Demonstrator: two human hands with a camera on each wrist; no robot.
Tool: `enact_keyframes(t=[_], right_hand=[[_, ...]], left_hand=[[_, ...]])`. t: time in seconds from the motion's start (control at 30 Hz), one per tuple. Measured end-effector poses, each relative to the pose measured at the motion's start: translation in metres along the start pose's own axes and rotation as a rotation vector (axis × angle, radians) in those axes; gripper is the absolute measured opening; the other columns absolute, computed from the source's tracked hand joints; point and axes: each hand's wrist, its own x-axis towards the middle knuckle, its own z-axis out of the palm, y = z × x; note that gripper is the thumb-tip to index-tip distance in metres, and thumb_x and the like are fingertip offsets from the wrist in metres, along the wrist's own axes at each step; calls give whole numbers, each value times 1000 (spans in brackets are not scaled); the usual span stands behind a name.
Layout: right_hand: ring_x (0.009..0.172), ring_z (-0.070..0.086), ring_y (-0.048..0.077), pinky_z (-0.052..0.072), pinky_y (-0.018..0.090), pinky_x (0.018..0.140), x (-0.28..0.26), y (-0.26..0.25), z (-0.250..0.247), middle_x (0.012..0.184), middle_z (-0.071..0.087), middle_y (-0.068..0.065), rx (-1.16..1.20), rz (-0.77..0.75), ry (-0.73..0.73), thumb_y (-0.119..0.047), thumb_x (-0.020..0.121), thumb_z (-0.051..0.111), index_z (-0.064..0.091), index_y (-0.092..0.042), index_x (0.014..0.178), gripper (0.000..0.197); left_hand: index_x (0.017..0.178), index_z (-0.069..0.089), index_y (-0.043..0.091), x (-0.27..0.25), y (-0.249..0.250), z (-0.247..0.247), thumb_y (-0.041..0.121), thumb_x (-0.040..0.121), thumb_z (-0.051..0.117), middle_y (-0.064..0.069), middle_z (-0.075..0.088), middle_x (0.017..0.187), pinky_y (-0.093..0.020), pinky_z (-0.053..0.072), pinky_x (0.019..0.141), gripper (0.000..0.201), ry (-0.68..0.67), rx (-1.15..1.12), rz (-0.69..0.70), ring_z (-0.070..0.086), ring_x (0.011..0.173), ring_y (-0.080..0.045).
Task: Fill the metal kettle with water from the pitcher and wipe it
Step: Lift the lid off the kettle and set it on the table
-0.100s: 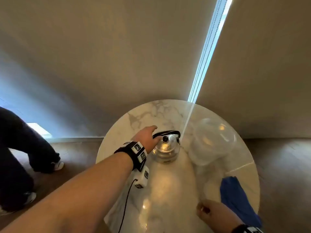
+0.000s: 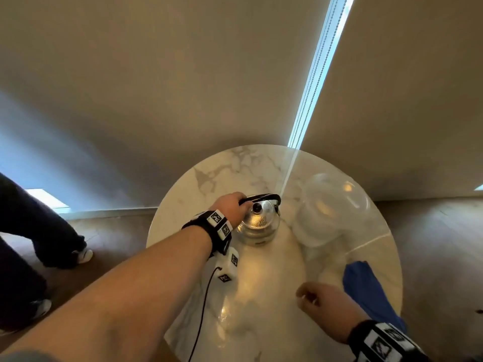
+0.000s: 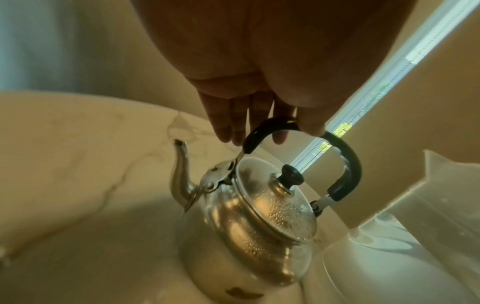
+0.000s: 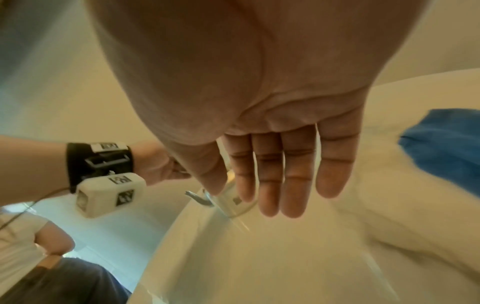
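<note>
The metal kettle [image 2: 257,226] [image 3: 249,222] stands upright on the round marble table [image 2: 261,296], lid on, with droplets on the lid. My left hand [image 2: 230,205] [image 3: 259,127] pinches the left end of its black handle [image 2: 261,197] [image 3: 348,156], thumb in front and fingers behind. The clear plastic pitcher [image 2: 326,212] [image 3: 428,205] stands just right of the kettle. A blue cloth [image 2: 366,291] [image 4: 446,144] lies at the table's front right. My right hand [image 2: 321,301] [image 4: 280,174] hovers over the table's front, beside the cloth, with straight fingers and nothing in it.
Another person [image 2: 39,231] in dark trousers stands on the wooden floor left of the table. Beige blinds [image 2: 183,87] hang close behind the table, with a bright gap [image 2: 313,74]. A cable [image 2: 203,304] trails from my left wrist camera over the table edge.
My left hand has closed on the kettle's handle. My right hand has moved a little forward over the table.
</note>
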Motion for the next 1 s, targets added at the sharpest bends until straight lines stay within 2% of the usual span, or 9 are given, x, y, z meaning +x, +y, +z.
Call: enact_keyframes(t=[0.07, 0.17, 0.23, 0.37, 0.53, 0.7, 0.83, 0.9, 1.0], right_hand=[[91, 63, 4, 54, 30, 89, 17, -29, -15, 101, 67, -13, 70, -46, 68, -46, 97, 57, 65, -40, 111, 17], [90, 61, 0, 51, 26, 85, 38, -56, -25, 103, 65, -17, 88, -98, 211, -42, 98, 58, 65, -38, 115, 18], [88, 60, -1, 48, 23, 80, 51, -69, -29, 105, 64, -16, 104, -134, 313, -37, 97, 60, 65, -35, 118, 21], [91, 60, 0, 50, 27, 81, 62, -84, -35, 115, 59, -13, 219, -155, 494, -30, 97, 62, 56, -34, 134, 38], [90, 62, -2, 52, 27, 82, 43, -80, -10, 109, 58, -16, 260, -163, 498, -33, 96, 65, 50, -40, 138, 46], [93, 60, -3, 49, 25, 80, 14, -68, 24, 106, 61, -15, 235, -129, 463, -31, 96, 66, 58, -40, 129, 34], [92, 61, 4, 50, 28, 81, 10, -64, 37, 98, 63, -14, 221, -117, 505, -26, 96, 67, 64, -36, 119, 26], [92, 62, 10, 47, 29, 80, 15, -64, 37, 97, 65, -11, 210, -102, 509, -26, 97, 65, 65, -34, 117, 22], [89, 61, 8, 45, 28, 77, 26, -69, 29, 94, 66, -11, 234, -87, 503, -28, 98, 63, 68, -32, 114, 17]], left_hand=[[106, 64, 26, 4, -4, 4, 42, 96, 50, 4, 68, 84, -27, 41, 60, 24, -22, -52, 12, 62, 74, -16], [102, 62, 27, 0, -9, 0, 37, 97, 50, 7, 63, 77, -27, 40, 57, 16, -45, -55, 67, 60, 70, -14], [101, 61, 27, -7, -9, -8, 37, 97, 50, 7, 63, 77, -29, 42, 59, 15, -70, -44, 102, 60, 71, -14], [97, 62, 29, -42, -12, -22, 38, 96, 52, 6, 66, 78, -34, 50, 69, 14, -144, -21, 190, 63, 74, -14], [95, 63, 30, -98, -25, -14, 39, 94, 54, 9, 65, 74, -34, 51, 68, 13, -211, -15, 212, 62, 73, -8], [101, 61, 36, -134, -50, 16, 45, 91, 55, 11, 66, 80, -32, 50, 70, 14, -238, -82, 254, 61, 76, -6], [106, 61, 40, -150, -59, 31, 45, 92, 57, 12, 68, 85, -32, 52, 74, 16, -246, -152, 259, 62, 80, -5], [108, 57, 40, -154, -60, 32, 44, 92, 58, 12, 68, 86, -33, 52, 73, 17, -214, -187, 245, 62, 78, -6], [110, 49, 38, -151, -61, 31, 38, 93, 58, 14, 70, 95, -34, 54, 73, 19, -173, -247, 189, 59, 69, -4]])
